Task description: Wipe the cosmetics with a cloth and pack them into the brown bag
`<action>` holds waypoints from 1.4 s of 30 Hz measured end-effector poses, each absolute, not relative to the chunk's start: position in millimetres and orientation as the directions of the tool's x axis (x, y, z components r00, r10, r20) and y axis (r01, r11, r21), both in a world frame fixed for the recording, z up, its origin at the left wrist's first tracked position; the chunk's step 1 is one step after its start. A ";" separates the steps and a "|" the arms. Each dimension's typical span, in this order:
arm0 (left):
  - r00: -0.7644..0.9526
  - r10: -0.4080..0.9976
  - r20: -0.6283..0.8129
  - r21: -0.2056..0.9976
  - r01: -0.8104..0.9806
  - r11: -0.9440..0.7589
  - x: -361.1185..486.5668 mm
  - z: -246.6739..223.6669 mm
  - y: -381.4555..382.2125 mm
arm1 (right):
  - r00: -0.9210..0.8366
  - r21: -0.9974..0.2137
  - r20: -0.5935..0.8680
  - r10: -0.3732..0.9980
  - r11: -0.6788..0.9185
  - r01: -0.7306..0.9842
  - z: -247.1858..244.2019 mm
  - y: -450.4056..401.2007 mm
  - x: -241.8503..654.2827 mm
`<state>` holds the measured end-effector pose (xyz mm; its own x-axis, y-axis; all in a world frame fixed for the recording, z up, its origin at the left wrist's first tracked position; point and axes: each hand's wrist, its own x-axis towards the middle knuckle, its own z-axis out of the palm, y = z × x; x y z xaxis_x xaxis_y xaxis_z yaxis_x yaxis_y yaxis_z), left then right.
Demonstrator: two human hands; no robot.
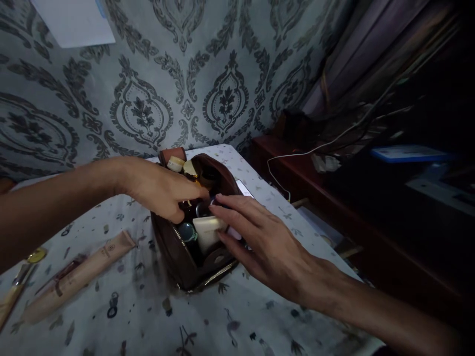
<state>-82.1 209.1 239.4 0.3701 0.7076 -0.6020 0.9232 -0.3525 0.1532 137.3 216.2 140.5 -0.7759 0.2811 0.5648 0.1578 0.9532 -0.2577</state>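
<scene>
A dark brown zippered bag (172, 257) lies open on the printed tablecloth (148, 306), packed with jars, bottles and tubes. My left hand (159, 190) reaches over its left side, thumb and fingers apart, fingertips down among the gold-capped containers. On the right side, my right hand (260, 232) rests with its fingers over the edge, touching a cream-coloured tube (208, 233). A dark round cap (187, 231) stands left of that tube. Gold-lidded jars (191, 169) sit at the bag's far end. What lies under my left fingertips is hidden.
A pink tube (81, 274) lies on the cloth at the left, beside a brush (17, 291). A lit phone (244, 189) shows behind the bag. At the right are a dark red wooden edge (297, 183) and a white cable (315, 148). Patterned wall behind.
</scene>
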 end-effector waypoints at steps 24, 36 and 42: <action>0.386 0.755 -0.530 0.282 0.920 -0.272 -79.1 236.1 196.2 | -0.809 -0.265 0.529 0.256 0.956 0.129 148.1 219.2 144.7; 0.420 0.772 -0.477 0.344 0.898 -0.275 -83.8 227.5 198.7 | -0.855 -0.283 0.480 0.199 0.957 0.064 149.5 225.1 150.6; 0.418 0.789 -0.450 0.338 0.898 -0.283 -87.6 223.5 198.4 | -0.882 -0.282 0.402 0.244 0.950 0.135 151.6 231.3 162.4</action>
<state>-87.6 198.4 223.5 0.4176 0.7894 -0.4499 0.8979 -0.2826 0.3375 162.4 231.3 151.6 -0.8823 0.2443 0.4023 0.1346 0.9500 -0.2818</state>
